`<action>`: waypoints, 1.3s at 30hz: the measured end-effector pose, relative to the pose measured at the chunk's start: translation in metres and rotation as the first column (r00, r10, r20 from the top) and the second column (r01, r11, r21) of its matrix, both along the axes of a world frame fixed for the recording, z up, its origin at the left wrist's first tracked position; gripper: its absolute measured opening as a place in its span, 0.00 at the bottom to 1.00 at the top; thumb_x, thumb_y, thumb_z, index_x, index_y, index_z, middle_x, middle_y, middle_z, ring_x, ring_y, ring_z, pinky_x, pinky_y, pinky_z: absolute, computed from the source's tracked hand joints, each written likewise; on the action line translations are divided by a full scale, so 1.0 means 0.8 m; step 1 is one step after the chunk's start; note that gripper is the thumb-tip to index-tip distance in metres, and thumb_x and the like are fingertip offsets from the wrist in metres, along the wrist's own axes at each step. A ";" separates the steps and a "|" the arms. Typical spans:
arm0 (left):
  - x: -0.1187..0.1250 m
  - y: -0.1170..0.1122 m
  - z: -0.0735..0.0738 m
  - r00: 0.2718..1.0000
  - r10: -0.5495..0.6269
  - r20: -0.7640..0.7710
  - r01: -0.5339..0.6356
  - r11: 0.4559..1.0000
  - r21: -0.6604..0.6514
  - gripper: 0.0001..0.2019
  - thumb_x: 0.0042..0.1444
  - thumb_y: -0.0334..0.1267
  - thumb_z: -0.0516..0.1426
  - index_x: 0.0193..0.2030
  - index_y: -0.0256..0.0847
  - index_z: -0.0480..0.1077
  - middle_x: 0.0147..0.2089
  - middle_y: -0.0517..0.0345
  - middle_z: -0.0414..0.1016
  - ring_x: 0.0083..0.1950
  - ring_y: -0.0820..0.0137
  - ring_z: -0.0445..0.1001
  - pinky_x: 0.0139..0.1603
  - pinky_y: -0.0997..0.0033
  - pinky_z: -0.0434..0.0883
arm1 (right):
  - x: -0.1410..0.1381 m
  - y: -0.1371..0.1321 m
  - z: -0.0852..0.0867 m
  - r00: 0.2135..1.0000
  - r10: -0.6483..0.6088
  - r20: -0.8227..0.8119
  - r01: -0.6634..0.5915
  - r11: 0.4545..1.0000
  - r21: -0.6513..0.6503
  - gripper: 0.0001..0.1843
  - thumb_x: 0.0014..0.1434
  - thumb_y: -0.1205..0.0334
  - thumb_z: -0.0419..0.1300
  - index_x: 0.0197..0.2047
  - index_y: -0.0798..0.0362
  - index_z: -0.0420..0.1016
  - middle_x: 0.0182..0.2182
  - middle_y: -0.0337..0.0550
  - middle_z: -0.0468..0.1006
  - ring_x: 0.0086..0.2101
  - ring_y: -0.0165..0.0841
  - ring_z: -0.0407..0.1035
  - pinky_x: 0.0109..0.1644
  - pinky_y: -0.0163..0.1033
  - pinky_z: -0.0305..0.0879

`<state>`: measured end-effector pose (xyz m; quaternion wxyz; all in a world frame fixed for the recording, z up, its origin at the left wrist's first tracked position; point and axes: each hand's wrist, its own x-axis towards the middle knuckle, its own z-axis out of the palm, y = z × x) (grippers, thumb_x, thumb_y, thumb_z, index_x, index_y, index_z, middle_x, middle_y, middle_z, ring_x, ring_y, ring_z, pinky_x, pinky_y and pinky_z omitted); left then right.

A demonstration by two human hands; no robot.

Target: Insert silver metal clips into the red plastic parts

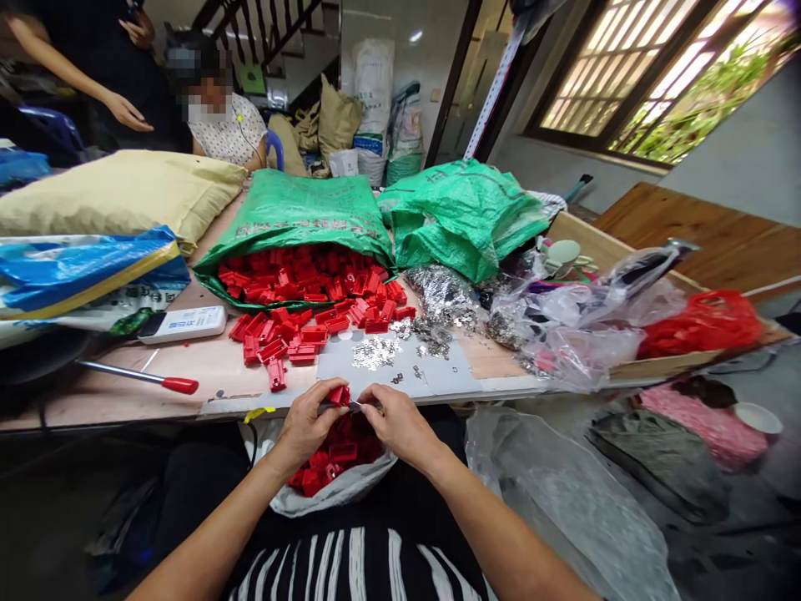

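Note:
Between the thumb and fingers of my left hand (308, 424) is a small red plastic housing (339, 395). My right hand (395, 421) pinches a small, thin metal piece (355, 404) close against the housing's right side. Both hands are above a white bag (369, 482) in my lap, which holds more red housings (341, 453). On the table ahead, loose red housings (275, 338) spill from a green woven sack (300, 209). Small flat metal pieces (375, 352) lie in a pile on a grey sheet (338, 367), with darker metal parts (431, 336) beside them.
A white box-shaped device (191, 324) and a red-tipped lever (179, 385) are at the left. Another green sack (466, 213) and a wooden tray (663, 367) with plastic bags are at the right. Across the table sits a person (229, 125); another person (93, 67) stands.

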<state>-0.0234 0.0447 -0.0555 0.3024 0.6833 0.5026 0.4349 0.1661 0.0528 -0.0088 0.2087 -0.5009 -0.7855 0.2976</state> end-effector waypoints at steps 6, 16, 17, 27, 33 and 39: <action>0.000 0.001 -0.004 0.999 -0.026 -0.023 0.026 1.000 0.010 0.17 0.55 0.34 0.58 0.52 0.43 0.70 0.50 0.54 0.77 0.51 0.66 0.74 0.54 0.63 0.70 | -0.003 0.005 -0.007 0.999 0.038 0.019 -0.038 0.999 0.002 0.06 0.60 0.68 0.55 0.37 0.52 0.73 0.34 0.41 0.77 0.36 0.31 0.69 0.41 0.34 0.60; 0.000 0.001 -0.009 0.999 -0.027 -0.044 0.029 0.998 0.054 0.17 0.55 0.32 0.58 0.52 0.44 0.70 0.48 0.55 0.78 0.49 0.66 0.75 0.52 0.65 0.71 | -0.006 0.018 0.012 0.991 0.055 0.126 -0.042 0.994 -0.102 0.08 0.58 0.68 0.55 0.36 0.53 0.76 0.32 0.41 0.79 0.35 0.32 0.70 0.38 0.34 0.58; 0.001 0.001 -0.009 0.999 -0.025 -0.044 0.028 0.998 0.057 0.17 0.55 0.32 0.58 0.52 0.44 0.70 0.47 0.55 0.78 0.48 0.66 0.75 0.51 0.66 0.71 | -0.007 0.020 0.013 0.989 0.055 0.140 -0.039 0.993 -0.115 0.09 0.58 0.68 0.55 0.36 0.52 0.76 0.32 0.41 0.79 0.35 0.32 0.70 0.38 0.34 0.58; 0.012 -0.007 -0.001 0.996 0.071 -0.057 -0.068 0.996 0.054 0.15 0.55 0.35 0.58 0.50 0.43 0.70 0.46 0.54 0.78 0.47 0.65 0.76 0.51 0.65 0.71 | -0.009 0.013 0.006 0.990 0.074 0.118 -0.069 0.996 -0.052 0.09 0.59 0.68 0.54 0.39 0.52 0.76 0.35 0.43 0.78 0.38 0.34 0.70 0.42 0.36 0.60; -0.012 -0.038 0.007 0.993 0.046 -0.110 -0.039 0.997 0.060 0.12 0.56 0.37 0.58 0.47 0.43 0.70 0.44 0.56 0.77 0.45 0.66 0.76 0.48 0.66 0.71 | 0.016 -0.011 -0.014 0.984 0.046 -0.170 -0.035 0.997 0.067 0.11 0.64 0.65 0.49 0.45 0.52 0.71 0.40 0.45 0.74 0.43 0.33 0.69 0.48 0.37 0.63; -0.038 -0.065 -0.002 0.975 0.078 -0.210 -0.059 0.994 0.097 0.12 0.56 0.36 0.57 0.48 0.44 0.69 0.46 0.55 0.77 0.47 0.66 0.76 0.48 0.67 0.73 | 0.066 0.004 -0.022 0.957 -0.233 -0.175 0.250 0.965 0.084 0.09 0.63 0.63 0.50 0.46 0.53 0.65 0.39 0.45 0.74 0.41 0.35 0.70 0.46 0.40 0.64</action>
